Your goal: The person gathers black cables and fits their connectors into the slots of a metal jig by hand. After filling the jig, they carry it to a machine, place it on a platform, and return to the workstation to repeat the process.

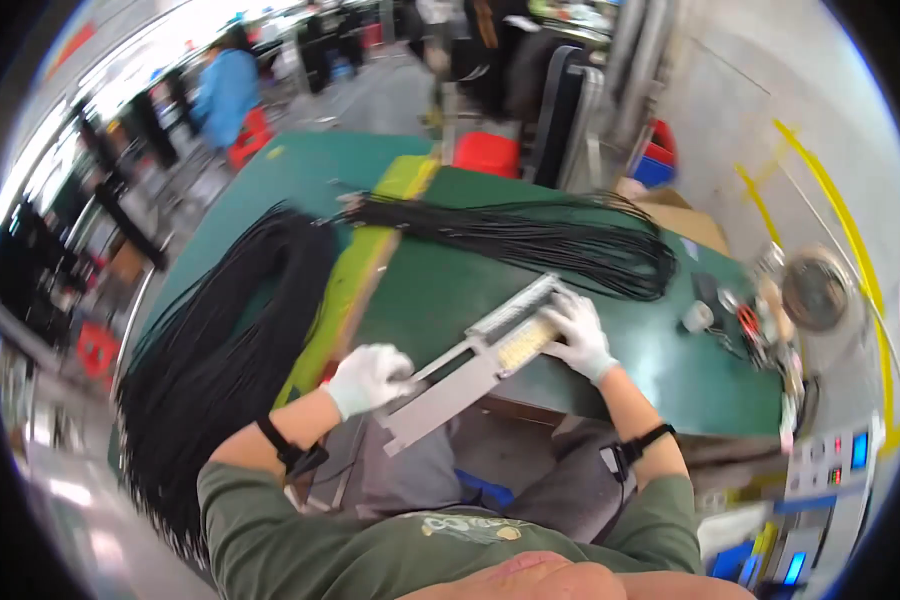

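A long silver-grey metal fixture (443,408) is tilted above the near edge of the green table, its right end higher and farther away. It has a dark slot along its length and a pale yellowish section near the right end. My right hand (582,338), in a white glove, grips that right end, thumb on the near side. My left hand (370,378), gloved as well, is closed at the left end, its fingertips against the slot. Whether a small part sits between those fingertips I cannot make out.
Bundled black cables (530,238) lie across the back of the green table (420,290). A larger black cable heap (240,320) hangs over the left edge, beside a yellow-green strip (342,310). Tools (750,325) and a white roll (698,317) sit at right. A person in blue (225,95) sits far left.
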